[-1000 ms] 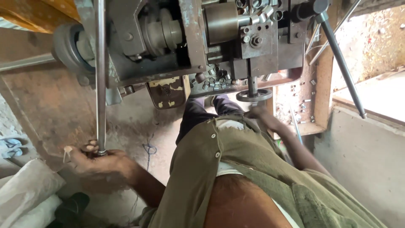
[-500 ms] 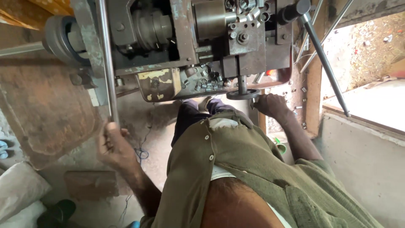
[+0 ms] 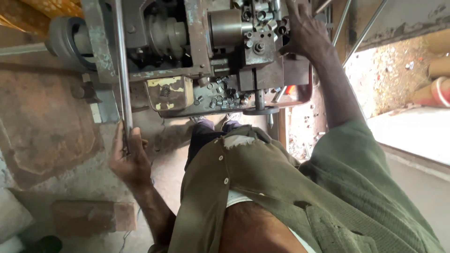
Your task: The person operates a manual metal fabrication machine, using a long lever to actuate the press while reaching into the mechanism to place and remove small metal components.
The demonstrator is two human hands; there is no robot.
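one view only, head camera, looking down past an olive shirt (image 3: 281,187) at an old lathe-type machine (image 3: 187,51).

left hand (image 3: 127,159): fingers curled shut round the lower end of a long steel bar (image 3: 121,70). the bar runs up along the machine's left side, past the grey pulley (image 3: 63,37).

right hand (image 3: 304,30): up on the tool block (image 3: 258,42) at the machine's right end, just by the chuck (image 3: 225,28). fingers are bent over the parts there; can't tell whether it grips anything or just rests.

small cut metal sleeves (image 3: 225,98) lie loose on the bed above the round handwheel (image 3: 260,111). a brick (image 3: 91,216) sits on the floor.

doing it well, my read: keep the bar in line with the spindle, grip low and firm, keep the sleeve away from the chuck.

vs half a second ago: the right hand was down by the handwheel, now it is on the tool block. the left hand sits about the same on the bar.
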